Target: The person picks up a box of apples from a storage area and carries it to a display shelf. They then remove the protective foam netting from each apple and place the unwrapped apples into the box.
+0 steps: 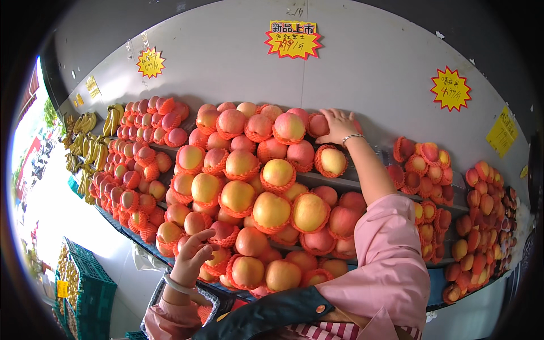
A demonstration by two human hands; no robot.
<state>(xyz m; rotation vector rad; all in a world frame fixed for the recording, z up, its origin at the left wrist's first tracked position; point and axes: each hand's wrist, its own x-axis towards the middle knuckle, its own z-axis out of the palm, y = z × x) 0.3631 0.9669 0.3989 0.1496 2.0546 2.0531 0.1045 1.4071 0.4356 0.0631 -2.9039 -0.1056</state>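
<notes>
My right hand (pixel 338 126) reaches to the right end of the top row, its thumb and fingers around the right side of a red apple (pixel 318 125). Part of another apple (pixel 358 126) shows just beyond that hand. Lower down at the left, my left hand (pixel 191 259) hovers with bent, parted fingers and nothing visible in it. It is nearest to the lower-left apples, among them one in an orange foam net (pixel 223 233). Between both hands rises a stepped pile of red-yellow apples, many in foam nets, such as a large yellow one (pixel 272 209).
More netted apples (pixel 131 182) and bananas (pixel 91 148) stand left. Further fruit (pixel 478 221) fills the right side. Grey shelf steps (pixel 335 180) show between rows. Yellow price signs (pixel 293 40) hang on the wall. Green plastic crates (pixel 91 284) stand low at left, a lined basket (pixel 155 293) below my left hand.
</notes>
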